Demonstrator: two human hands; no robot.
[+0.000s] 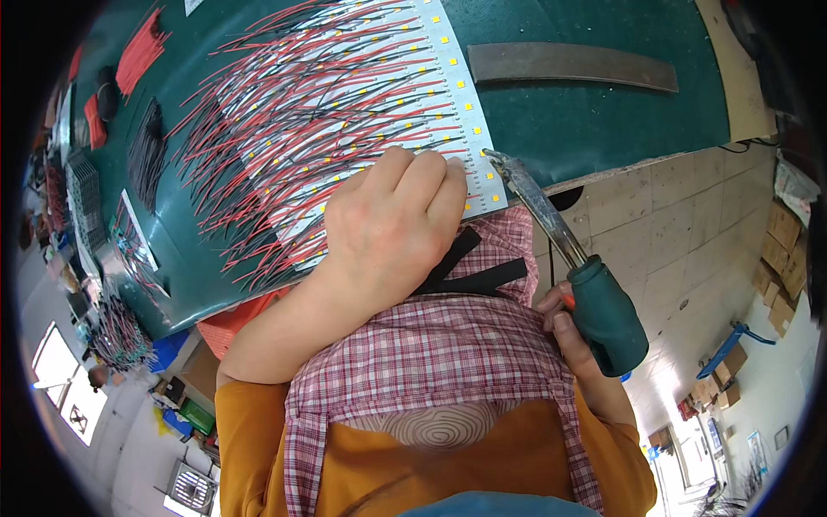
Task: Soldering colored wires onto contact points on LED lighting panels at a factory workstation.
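So the right hand (564, 326) is closed around the chunky dark green handle of a soldering iron with a scuffed silver metal shaft (609, 314), pinching it from the side. The iron angles up and left, and its tip sits right by the right edge of a flat white panel dotted with small yellow squares (481, 189), though I can't tell if it's actually touching

The left hand (392, 226) is over the lower part of that panel, knuckles up and fingers curled under. The fingertips are hidden, so can't say what, if anything, they're pinching

The panel lies on a glossy dark green tabletop (603, 125), with a whole mess of thin red and black wires (258, 142) fanning off it to the left. To the right of it there's 1 flat grey metal bar (573, 67). Over on the far left there's a loose bundle of red wires (140, 56) and, below that, a bundle of black wires (148, 155). Pink-and-white checked apron (431, 349) on the wearer, plus brown cardboard boxes (782, 228) way off right on the floor
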